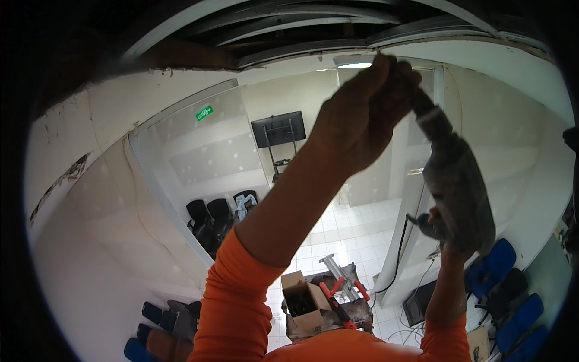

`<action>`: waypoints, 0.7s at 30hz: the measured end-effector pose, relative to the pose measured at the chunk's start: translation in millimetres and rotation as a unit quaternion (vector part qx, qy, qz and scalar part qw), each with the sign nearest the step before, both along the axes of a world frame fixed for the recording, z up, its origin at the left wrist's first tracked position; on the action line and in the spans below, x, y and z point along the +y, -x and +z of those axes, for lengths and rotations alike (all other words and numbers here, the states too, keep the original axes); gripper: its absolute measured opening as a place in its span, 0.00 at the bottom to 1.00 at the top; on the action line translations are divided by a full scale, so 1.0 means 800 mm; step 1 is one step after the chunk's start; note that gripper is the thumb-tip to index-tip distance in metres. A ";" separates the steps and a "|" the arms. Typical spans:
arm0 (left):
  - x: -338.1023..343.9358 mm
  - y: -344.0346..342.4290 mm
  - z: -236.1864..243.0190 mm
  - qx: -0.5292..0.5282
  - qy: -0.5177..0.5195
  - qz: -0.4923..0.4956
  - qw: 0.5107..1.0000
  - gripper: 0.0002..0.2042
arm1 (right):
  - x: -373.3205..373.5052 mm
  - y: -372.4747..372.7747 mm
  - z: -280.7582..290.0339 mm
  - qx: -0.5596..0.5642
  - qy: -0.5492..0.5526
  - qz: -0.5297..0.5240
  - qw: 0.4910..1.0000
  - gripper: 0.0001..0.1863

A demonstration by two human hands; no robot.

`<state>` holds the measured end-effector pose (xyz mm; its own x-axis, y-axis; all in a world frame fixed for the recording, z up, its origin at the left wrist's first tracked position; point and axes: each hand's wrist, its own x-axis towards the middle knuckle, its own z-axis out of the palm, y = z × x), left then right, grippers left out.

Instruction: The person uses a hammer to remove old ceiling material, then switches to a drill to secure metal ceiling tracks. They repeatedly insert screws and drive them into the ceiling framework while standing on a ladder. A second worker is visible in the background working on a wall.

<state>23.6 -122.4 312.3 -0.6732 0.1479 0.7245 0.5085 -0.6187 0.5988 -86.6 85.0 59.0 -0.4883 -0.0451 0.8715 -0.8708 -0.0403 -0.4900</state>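
My left hand [368,120] is raised to the edge of the ceiling opening [368,45], its fingers closed around the front end of the drill, at something too small and dark to make out. My right hand [452,247] grips the handle of a dark power drill [452,181], which tilts upward with its nose at my left fingers. Dark metal framing [310,48] crosses the opening above. Both forearms come up from below in orange sleeves.
Below stands a worn platform [298,332] bearing a cardboard box [301,301], red-handled tools [338,289] and metal pieces. A screen on a stand [277,128] is at the far wall. Chairs [217,214] line the sides. Cables [404,253] run down the right doorway to the tiled floor.
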 end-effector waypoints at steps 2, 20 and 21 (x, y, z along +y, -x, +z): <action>0.000 0.000 0.016 0.016 -0.001 0.039 0.999 0.11 | -0.010 0.000 0.035 -0.061 0.080 0.132 0.986 0.29; -0.015 0.081 0.066 0.049 -0.006 0.230 0.972 0.08 | -0.088 0.060 0.137 0.007 0.212 0.384 0.899 0.49; -0.011 0.085 0.064 0.038 -0.005 0.234 0.971 0.07 | -0.094 0.065 0.134 0.003 0.220 0.384 0.896 0.52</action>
<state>-44.5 -131.2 363.1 -0.6098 -0.1687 0.7744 0.7779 -0.3145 0.5441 -138.7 10.1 166.1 -0.4560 -0.0174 0.8898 -0.5050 -0.8182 -0.2748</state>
